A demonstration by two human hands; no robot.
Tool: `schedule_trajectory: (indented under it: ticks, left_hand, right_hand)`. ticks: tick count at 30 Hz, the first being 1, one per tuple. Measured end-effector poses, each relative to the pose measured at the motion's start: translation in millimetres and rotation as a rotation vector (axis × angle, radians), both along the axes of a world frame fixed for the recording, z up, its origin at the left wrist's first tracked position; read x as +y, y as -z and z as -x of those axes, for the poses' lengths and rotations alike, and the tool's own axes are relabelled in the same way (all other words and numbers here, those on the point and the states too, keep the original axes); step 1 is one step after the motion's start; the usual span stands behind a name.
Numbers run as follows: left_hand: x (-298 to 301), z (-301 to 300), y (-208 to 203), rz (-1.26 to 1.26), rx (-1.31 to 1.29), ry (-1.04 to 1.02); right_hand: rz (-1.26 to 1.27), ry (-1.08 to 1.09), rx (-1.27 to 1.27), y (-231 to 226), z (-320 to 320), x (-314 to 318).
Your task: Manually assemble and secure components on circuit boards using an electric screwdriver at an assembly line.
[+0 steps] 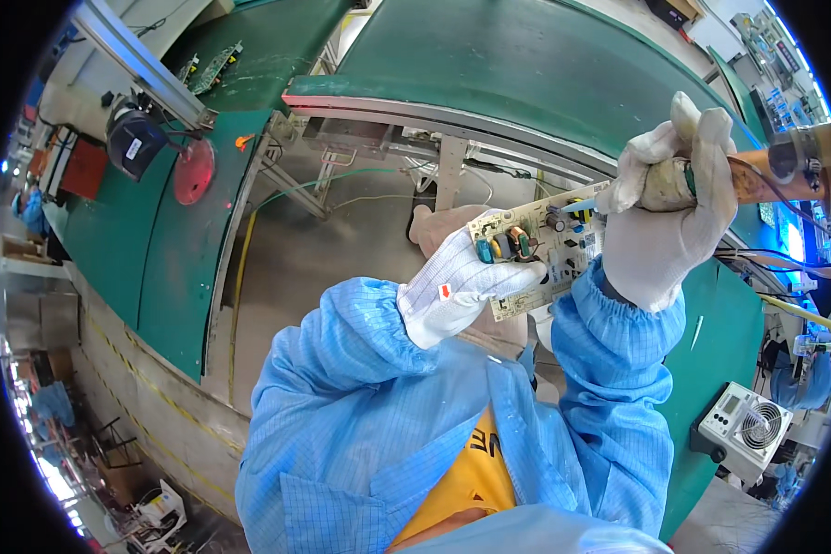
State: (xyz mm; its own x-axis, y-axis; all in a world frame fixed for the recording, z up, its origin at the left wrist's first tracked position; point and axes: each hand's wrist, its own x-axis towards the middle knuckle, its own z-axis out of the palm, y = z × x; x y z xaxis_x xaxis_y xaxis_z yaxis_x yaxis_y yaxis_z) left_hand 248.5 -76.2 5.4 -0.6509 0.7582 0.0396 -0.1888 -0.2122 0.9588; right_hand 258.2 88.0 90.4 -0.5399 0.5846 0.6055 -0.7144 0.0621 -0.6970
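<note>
My left hand [462,282], in a white glove, grips a circuit board [556,247] by its left side, thumb across the top face. Coils, capacitors and other small parts stand on the board, which is held in the air in front of my chest. My gloved right hand [665,231] is closed around a tan, tube-shaped dispenser [755,183]. Its pale blue nozzle [579,205] points left, over the board's upper right part, close to a dark round capacitor [555,220]. Whether the tip touches the board cannot be made out.
A green conveyor belt [508,65] with a metal edge runs beyond my hands. More boards [217,67] lie at the far left. A green bench [185,268] with a red disc [194,172] and a dark scanner [134,138] stands left. A fan unit [746,423] sits on the right bench.
</note>
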Motion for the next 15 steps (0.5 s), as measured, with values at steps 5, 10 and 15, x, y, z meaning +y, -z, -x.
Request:
schedule_trajectory:
  ticks: [5, 10, 15]
  left_hand:
    - [-0.1, 1.0, 5.5, -0.021, -0.17, 0.032]
    - [-0.6, 2.5, -1.6, 0.043, -0.097, 0.016]
    - [-1.7, 2.0, 21.4, -0.026, 0.071, 0.014]
  right_hand:
    - [-0.036, -0.034, -0.012, -7.9, -2.6, -4.5]
    - [-0.082, -0.014, -0.006, -4.3, 0.3, -2.6]
    - [-0.227, 0.213, 0.061, -4.2, 3.2, -6.1]
